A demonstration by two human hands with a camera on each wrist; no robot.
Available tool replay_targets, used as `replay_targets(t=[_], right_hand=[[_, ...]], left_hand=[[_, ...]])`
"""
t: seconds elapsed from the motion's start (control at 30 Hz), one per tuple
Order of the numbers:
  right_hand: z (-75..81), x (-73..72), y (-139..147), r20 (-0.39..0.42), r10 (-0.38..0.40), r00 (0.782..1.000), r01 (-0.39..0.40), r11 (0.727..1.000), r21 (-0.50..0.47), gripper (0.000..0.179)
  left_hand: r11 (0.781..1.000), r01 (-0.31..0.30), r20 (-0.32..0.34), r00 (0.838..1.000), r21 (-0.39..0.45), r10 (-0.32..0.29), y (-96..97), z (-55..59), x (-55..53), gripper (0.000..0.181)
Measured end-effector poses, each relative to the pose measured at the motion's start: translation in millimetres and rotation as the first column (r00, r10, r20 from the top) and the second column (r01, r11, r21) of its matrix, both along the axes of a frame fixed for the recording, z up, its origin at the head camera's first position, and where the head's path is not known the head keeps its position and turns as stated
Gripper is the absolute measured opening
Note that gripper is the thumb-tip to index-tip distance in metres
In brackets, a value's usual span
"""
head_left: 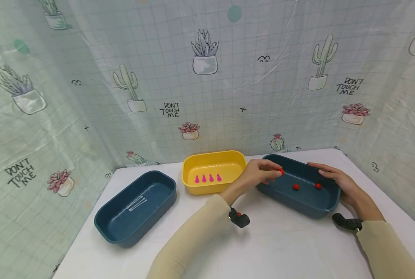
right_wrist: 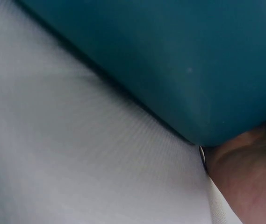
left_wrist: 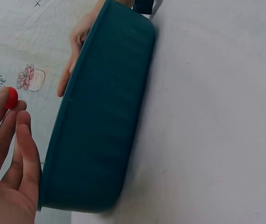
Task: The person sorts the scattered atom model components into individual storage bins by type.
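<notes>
Between thumb and fingertip, my left hand (head_left: 254, 176) pinches a small round red piece (left_wrist: 12, 98) over the left end of the right-hand dark blue bin (head_left: 280, 195). Two similar red pieces, one near the middle (head_left: 296, 187) and one farther right (head_left: 318, 186), lie on that bin's floor. My right hand (head_left: 343, 184) holds the bin's right end by its rim, with fingers reaching along the far edge. In the right wrist view the bin's outer wall (right_wrist: 179, 70) fills the top, and only part of the hand shows at lower right.
A yellow bin (head_left: 190, 189) at the back holds several pink pear-shaped pieces (head_left: 211, 178) in a row. Another dark blue bin (head_left: 124, 241) on the left contains several thin pale sticks (head_left: 137, 203). Behind the white table (head_left: 263, 248) hangs a printed cactus sheet (head_left: 235, 93).
</notes>
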State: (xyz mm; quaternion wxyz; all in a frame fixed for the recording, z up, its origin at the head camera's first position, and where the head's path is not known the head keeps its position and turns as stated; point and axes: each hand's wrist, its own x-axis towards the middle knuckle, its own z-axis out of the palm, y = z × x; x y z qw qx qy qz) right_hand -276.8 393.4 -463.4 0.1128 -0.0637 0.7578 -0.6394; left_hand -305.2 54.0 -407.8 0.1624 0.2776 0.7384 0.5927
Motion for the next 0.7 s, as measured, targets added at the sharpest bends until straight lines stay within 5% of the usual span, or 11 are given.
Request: replay_targets(t=[0.7], right_hand=[[3.0, 0.6, -1.3, 0.009, -0.006, 1.000, 0.006, 0.999, 0.049, 0.056]], left_hand=[[0.996, -0.036, 0.022, 0.999, -0.088, 0.038, 40.3, -1.5, -23.2, 0.014]])
